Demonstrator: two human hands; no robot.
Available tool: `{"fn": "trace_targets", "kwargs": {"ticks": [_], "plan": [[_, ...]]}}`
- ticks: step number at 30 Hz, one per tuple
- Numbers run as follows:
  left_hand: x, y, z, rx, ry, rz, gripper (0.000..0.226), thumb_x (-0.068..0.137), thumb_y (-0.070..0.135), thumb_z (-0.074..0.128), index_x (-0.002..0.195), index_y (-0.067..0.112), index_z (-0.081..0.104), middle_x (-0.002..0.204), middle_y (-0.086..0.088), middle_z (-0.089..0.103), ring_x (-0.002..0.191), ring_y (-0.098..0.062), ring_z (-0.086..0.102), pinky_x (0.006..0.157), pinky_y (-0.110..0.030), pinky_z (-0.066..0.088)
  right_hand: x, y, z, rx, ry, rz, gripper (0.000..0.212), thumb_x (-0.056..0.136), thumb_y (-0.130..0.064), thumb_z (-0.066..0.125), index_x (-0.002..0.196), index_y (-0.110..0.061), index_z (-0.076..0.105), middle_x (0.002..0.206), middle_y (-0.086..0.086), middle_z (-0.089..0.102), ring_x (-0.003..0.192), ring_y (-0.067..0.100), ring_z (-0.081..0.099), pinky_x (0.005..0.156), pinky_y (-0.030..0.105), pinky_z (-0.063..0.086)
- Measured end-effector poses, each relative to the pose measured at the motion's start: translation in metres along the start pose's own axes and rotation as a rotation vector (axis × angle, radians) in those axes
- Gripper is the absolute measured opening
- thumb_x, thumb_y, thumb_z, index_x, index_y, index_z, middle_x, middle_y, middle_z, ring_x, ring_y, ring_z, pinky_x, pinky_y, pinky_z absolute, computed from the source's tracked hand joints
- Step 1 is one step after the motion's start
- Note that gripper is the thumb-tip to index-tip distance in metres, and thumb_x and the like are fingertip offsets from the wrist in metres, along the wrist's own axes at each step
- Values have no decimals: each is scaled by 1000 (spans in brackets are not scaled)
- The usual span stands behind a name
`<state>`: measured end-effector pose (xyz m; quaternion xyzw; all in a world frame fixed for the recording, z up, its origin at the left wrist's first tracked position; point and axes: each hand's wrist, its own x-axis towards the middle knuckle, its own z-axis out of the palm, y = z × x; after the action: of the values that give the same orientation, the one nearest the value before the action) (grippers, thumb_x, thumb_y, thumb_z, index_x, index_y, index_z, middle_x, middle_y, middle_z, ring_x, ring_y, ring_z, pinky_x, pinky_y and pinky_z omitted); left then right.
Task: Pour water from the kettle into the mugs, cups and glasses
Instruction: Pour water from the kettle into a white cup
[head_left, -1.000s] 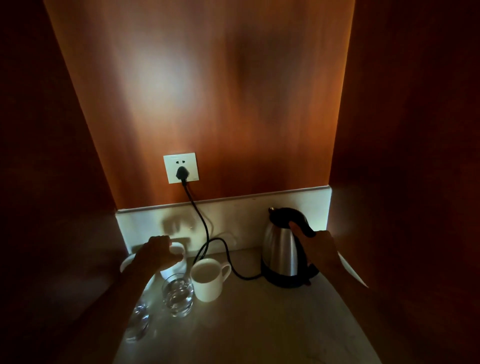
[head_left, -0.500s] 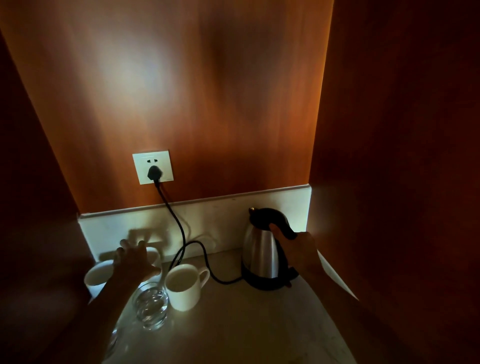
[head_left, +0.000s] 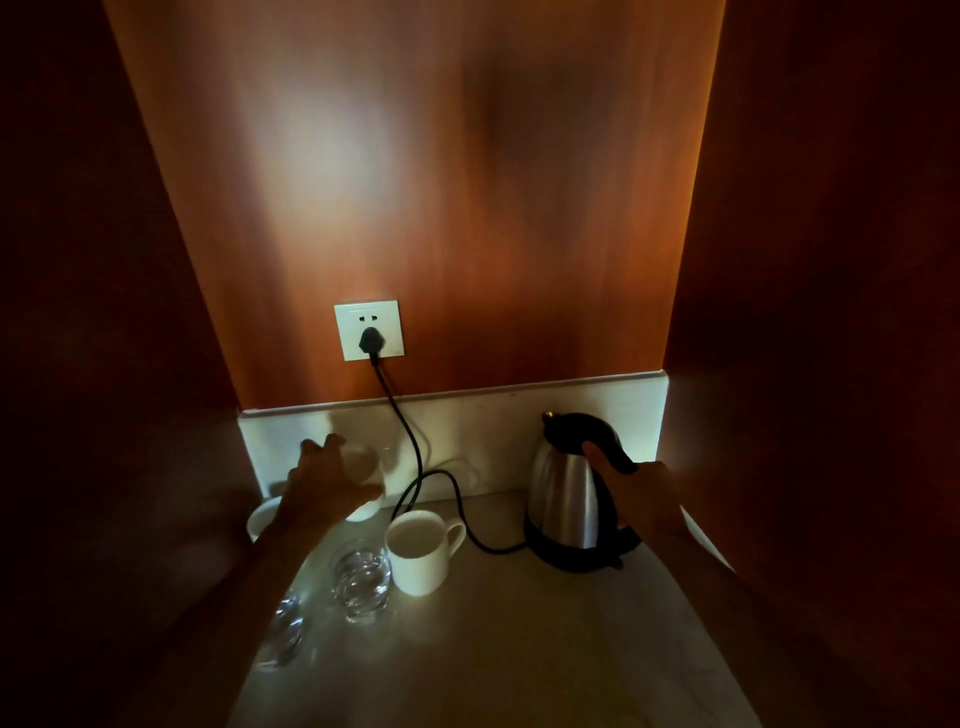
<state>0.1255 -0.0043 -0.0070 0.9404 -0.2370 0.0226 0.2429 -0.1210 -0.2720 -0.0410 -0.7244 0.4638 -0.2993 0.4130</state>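
A steel kettle (head_left: 566, 504) with a black handle stands on its black base at the right of the counter. My right hand (head_left: 641, 496) grips its handle. A white mug (head_left: 418, 553) stands in the middle, filled with pale liquid. A clear glass (head_left: 362, 582) with water is just left of it, and a second glass (head_left: 283, 631) stands nearer, half behind my left forearm. My left hand (head_left: 324, 488) holds a white cup (head_left: 366, 478) tilted and lifted at the back left. Beside it, a white bowl-like cup (head_left: 258, 522) peeks out below my wrist.
A black cord (head_left: 410, 457) runs from a white wall socket (head_left: 368, 329) down across the counter to the kettle base. Dark wooden walls close in on the left and right. A pale counter (head_left: 493, 649) extends toward me.
My left hand has closed round the white cup at the back left and lifted and tilted it. My right hand stays on the kettle handle; the camera view has shifted.
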Motion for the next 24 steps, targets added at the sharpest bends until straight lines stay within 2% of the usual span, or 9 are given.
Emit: {"fn": "trace_targets", "kwargs": {"ticks": [2, 6, 10, 12, 15, 18, 21, 24], "plan": [[-12, 10, -11, -28, 8, 21, 92, 64, 46, 89, 138, 13, 46, 128, -17, 48, 117, -39, 56, 97, -44, 47, -5, -5, -3, 5, -23, 22, 72, 79, -72, 63, 52, -6, 54, 43, 5, 56, 49, 22, 63, 57, 30, 53], [-46, 28, -23, -79, -9, 55, 84, 66, 42, 88, 136, 17, 48, 128, -13, 48, 117, -34, 55, 97, -40, 46, -25, -17, -14, 35, 4, -3, 74, 85, -73, 53, 47, -9, 47, 45, 5, 51, 47, 22, 56, 47, 28, 40], [-80, 35, -19, -169, -26, 81, 86, 62, 42, 90, 135, 21, 50, 126, -11, 50, 116, -31, 56, 94, -38, 46, -48, -24, -22, 110, 67, -17, 74, 85, -73, 55, 47, -10, 49, 47, 7, 53, 51, 24, 59, 54, 30, 47], [-97, 36, -13, -188, -38, 104, 86, 60, 44, 90, 134, 23, 51, 126, -9, 50, 115, -30, 57, 92, -37, 48, -57, -34, -33, 120, 78, -17, 76, 84, -75, 53, 48, -8, 51, 51, 9, 56, 56, 26, 61, 55, 30, 45], [-124, 38, -2, -202, -51, 134, 86, 58, 45, 91, 132, 26, 53, 125, -6, 51, 113, -28, 58, 90, -35, 50, -71, -48, -51, 153, 85, -9, 77, 76, -80, 56, 52, -8, 54, 53, 8, 58, 56, 25, 63, 50, 29, 44], [-155, 34, 11, -245, -90, 161, 88, 51, 51, 90, 129, 31, 54, 122, -1, 51, 111, -23, 60, 92, -38, 53, -84, -45, -63, 204, 84, -4, 86, 60, -89, 58, 63, -4, 64, 61, 12, 65, 62, 28, 69, 64, 37, 57], [-182, 22, 27, -344, -113, 229, 87, 45, 55, 86, 124, 37, 56, 122, 6, 54, 109, -13, 60, 92, -35, 54, -112, -39, -72, 244, 40, -34, 76, 68, -81, 63, 59, -5, 60, 52, 8, 58, 55, 26, 63, 65, 38, 56], [-208, 14, 36, -305, -169, 224, 92, 46, 59, 84, 127, 28, 57, 121, 1, 54, 109, -16, 58, 92, -37, 53, -136, -31, -78, 267, 17, -70, 70, 75, -73, 66, 52, -8, 55, 41, 3, 50, 44, 22, 54, 58, 36, 49]]}}
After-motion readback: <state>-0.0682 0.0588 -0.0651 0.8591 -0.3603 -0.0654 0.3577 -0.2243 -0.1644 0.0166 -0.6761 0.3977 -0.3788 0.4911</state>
